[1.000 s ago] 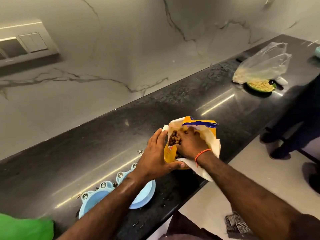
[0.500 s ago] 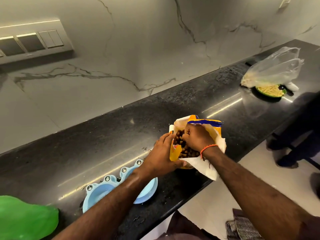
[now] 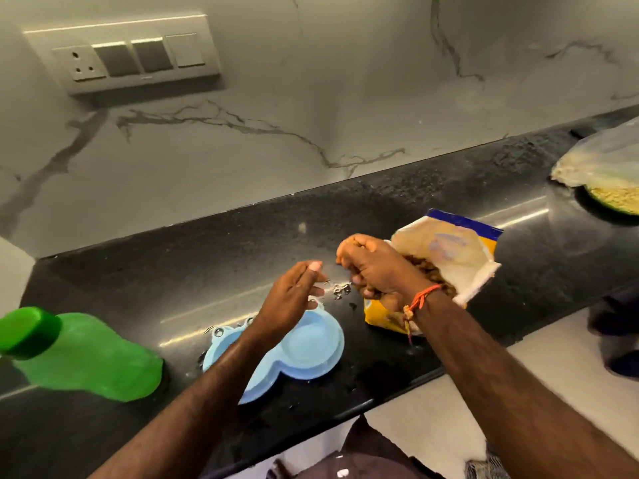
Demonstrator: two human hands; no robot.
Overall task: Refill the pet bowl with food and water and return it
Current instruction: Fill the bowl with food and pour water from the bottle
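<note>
While the right hand (image 3: pixel 371 267) hangs clenched around a fistful of kibble just left of the open food bag (image 3: pixel 446 261), the feeding step looks half done. From the head view, the blue pet bowl (image 3: pixel 304 344) sits on the black counter (image 3: pixel 173 264) near its front edge, both hollows bare, partly under the left hand (image 3: pixel 294 295), which hovers with fingers loose and holds nothing. A green bottle (image 3: pixel 86 354) lies to the left. Next, I judge, the fist must travel over one hollow and release without scattering
</note>
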